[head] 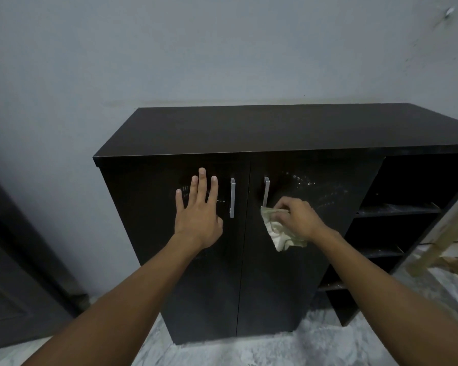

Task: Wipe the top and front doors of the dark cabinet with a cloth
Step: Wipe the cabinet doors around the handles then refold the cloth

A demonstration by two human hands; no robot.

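Note:
The dark cabinet (275,128) stands against a grey wall, its two front doors closed, each with a silver bar handle. My left hand (197,210) lies flat with fingers spread on the left door (148,207), just left of its handle (232,198). My right hand (296,220) grips a crumpled pale cloth (280,236) and presses it on the right door (328,196), just below and right of that door's handle (266,191). White dusty smears show on the right door above the cloth and faintly near my left fingers.
Open dusty shelves (397,210) fill the cabinet's right section. A light wooden frame (450,249) leans at the far right. A dark door (16,281) is at the left. The floor (288,347) is pale marble.

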